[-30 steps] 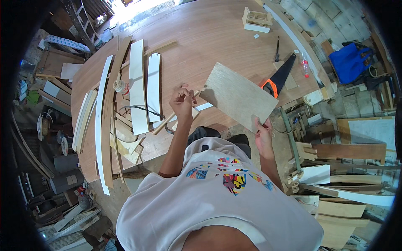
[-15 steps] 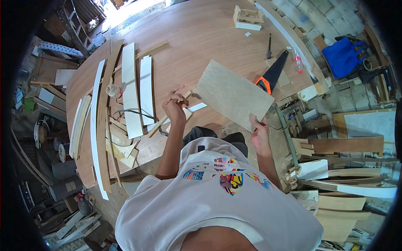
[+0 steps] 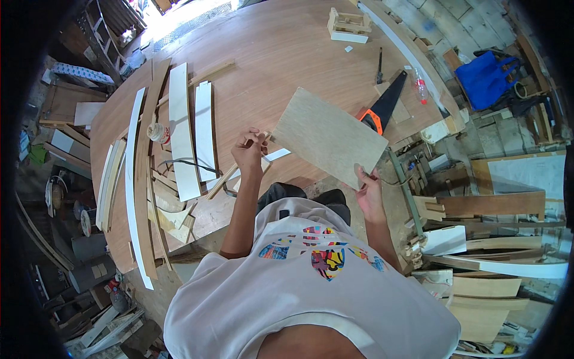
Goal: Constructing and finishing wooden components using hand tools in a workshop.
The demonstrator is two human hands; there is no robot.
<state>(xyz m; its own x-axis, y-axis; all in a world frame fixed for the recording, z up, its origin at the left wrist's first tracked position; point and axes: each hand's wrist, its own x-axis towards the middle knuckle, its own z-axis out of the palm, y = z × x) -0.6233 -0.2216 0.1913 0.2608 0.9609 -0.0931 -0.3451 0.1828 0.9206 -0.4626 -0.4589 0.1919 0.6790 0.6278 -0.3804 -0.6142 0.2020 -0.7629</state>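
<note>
Your right hand is closed on the near right corner of the thin rectangular pale-brown wooden board, thumb on the upper face. The board slants in front of you, its far part over the large brown wooden tabletop and its near right end past the table edge. Your left hand is drawn in narrow, fingers curled, just beside the board's left corner. A small pale wooden piece shows at its fingertips; you cannot tell from this view whether it is gripped.

Of the containers, the small whitish plastic jar with a red-marked label is left of your left hand, just beside the wide white-faced plank; its contents are too small to tell. The clear plastic bottle with red on it is near the table's right edge, beyond the black-bladed handsaw with an orange handle; its fill cannot be made out. The small slatted pale-wood crate is at the far right, its inside unclear. Past the table's right side, the bright blue fabric bag hides whatever it holds.
</note>
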